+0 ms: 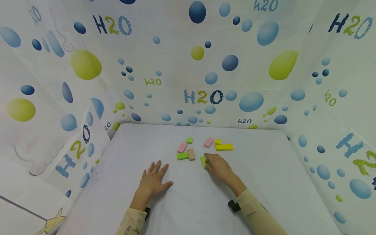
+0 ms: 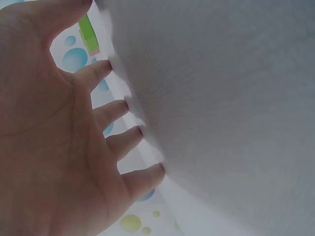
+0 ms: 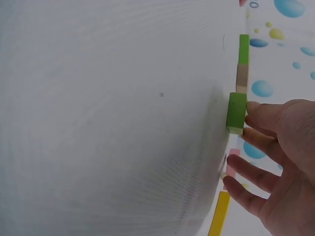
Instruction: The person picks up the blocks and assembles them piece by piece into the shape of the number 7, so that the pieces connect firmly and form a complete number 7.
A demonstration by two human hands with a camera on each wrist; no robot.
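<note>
My right hand point(image 1: 218, 167) is at a green block point(image 1: 203, 162), its thumb and fingers pinching it on the white table. In the right wrist view, the thumb and forefinger meet the green block point(image 3: 236, 112), while the other fingers spread apart near the table. My left hand point(image 1: 152, 182) lies with spread fingers on the table, holding nothing. Beyond it, another green block point(image 1: 182, 156) touches a wooden-coloured block point(image 1: 191, 154), with a pink block point(image 1: 182, 147) just behind.
Farther back lie a small green block point(image 1: 189, 140), a second pink block point(image 1: 209, 142), a small yellow block point(image 1: 218, 141) and a long yellow block point(image 1: 224, 147). Patterned sheeting point(image 1: 170, 65) rises behind the table point(image 1: 264, 182) and along both sides.
</note>
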